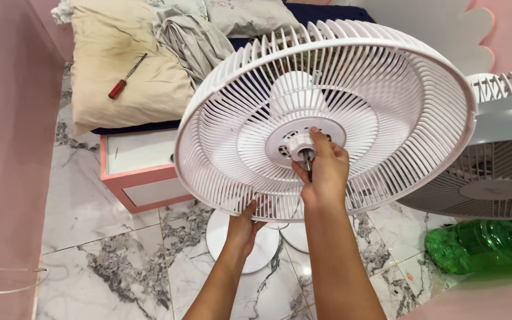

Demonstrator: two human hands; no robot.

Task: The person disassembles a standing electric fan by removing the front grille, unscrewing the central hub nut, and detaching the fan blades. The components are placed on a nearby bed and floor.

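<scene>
**Inspector A:** Surroundings first. What lies around the work?

**Inspector B:** Upper left of the frame: a beige pillow (120, 65) with a red-handled screwdriver (127, 76) lying on it, shaft slanting up to the right. Beside it, crumpled grey bedding (194, 35). Below the pillow, a pink-edged bed base with white panels (140, 172). At the right edge, a second fan grille (499, 154), grey-rimmed, partly out of frame and close beside the first. Lower right: a green plastic bottle (481, 246) on its side on the marble floor (102, 261). Its label cannot be made out.

**A:** The main item?

**B:** A white fan guard (327, 118) fills the centre of the frame. Its round face tilts toward the camera and slightly down-left; the axis through the hub runs from the viewer up and away. The white round fan base (232, 240) shows beneath, partly hidden by the forearms.

**A:** Hands?

**B:** The right hand (326, 172) is at the centre hub (301, 145), fingers closed around a dark shaft at the hub. The left hand (245, 225) grips the guard's lower rim from beneath, fingers curled through the ribs.

**A:** Obstructions?

**B:** The guard's ribs screen the white blade (294, 95) behind it. The right hand covers the lower part of the hub.
</scene>
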